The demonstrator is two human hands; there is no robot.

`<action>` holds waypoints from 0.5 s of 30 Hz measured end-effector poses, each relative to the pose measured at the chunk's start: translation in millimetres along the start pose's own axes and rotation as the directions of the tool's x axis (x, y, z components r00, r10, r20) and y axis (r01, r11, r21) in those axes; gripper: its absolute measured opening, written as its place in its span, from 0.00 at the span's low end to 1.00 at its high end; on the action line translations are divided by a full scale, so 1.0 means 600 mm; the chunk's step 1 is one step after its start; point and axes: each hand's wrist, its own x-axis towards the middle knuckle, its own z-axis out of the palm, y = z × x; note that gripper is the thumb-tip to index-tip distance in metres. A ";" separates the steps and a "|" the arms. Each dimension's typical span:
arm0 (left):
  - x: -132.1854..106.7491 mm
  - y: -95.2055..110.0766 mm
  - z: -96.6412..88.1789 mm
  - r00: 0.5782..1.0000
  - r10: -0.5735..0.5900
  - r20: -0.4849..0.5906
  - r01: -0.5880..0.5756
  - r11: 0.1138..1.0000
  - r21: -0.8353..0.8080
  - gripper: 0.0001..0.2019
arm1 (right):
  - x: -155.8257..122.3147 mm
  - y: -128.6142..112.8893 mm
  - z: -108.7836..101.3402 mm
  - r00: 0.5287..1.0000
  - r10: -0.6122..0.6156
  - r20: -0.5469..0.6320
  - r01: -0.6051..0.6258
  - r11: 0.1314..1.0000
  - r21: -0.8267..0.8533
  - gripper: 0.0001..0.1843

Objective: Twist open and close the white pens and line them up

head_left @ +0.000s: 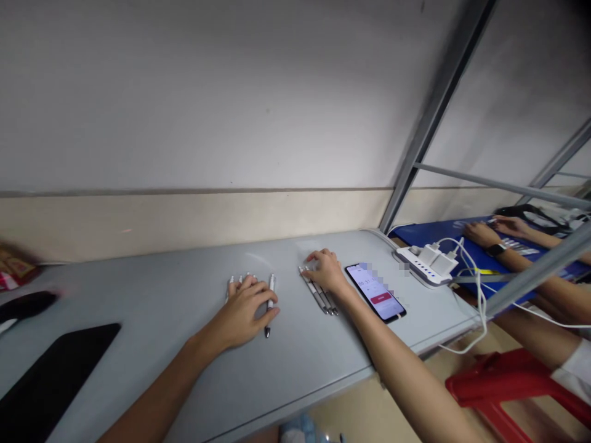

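Observation:
My left hand (244, 307) lies palm down on the grey table (184, 295), fingers spread over a row of white pens; one pen (269, 304) sticks out beside the thumb. My right hand (325, 269) rests flat, fingers apart, on a second group of pens (323, 300) lying side by side. Neither hand grips anything. A phone (375, 291) with a lit screen lies just right of my right hand.
A white power strip (427, 266) with chargers and cables sits at the table's right end. Another person's hands (482, 234) work at a blue table beyond a metal frame. A red stool (508, 378) stands below. Dark flat objects (50, 375) lie at the left.

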 end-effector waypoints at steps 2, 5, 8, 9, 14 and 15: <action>0.001 0.001 0.001 1.000 0.005 -0.006 -0.005 1.000 -0.006 0.11 | 0.003 0.003 -0.004 1.000 -0.006 0.027 0.005 1.000 0.016 0.15; 0.001 0.002 0.002 1.000 -0.007 -0.009 0.007 1.000 -0.003 0.11 | 0.005 0.005 -0.006 0.999 -0.035 0.042 0.033 0.998 0.045 0.14; 0.001 0.002 0.003 1.000 -0.023 -0.007 0.023 1.000 0.008 0.11 | 0.004 0.004 -0.006 0.998 -0.059 0.017 0.058 0.996 0.060 0.13; 0.001 0.002 0.003 1.000 -0.025 -0.004 0.026 1.000 0.008 0.10 | 0.004 0.003 -0.006 0.998 -0.067 0.010 0.066 0.996 0.062 0.13; 0.003 0.004 0.008 0.999 -0.048 -0.002 0.048 0.999 -0.002 0.09 | 0.003 -0.002 -0.005 0.994 -0.090 -0.065 0.096 0.991 0.088 0.10; 0.004 0.004 0.010 0.998 -0.067 -0.007 0.067 0.998 -0.006 0.09 | 0.002 -0.004 -0.005 0.991 -0.100 -0.089 0.109 0.989 0.102 0.10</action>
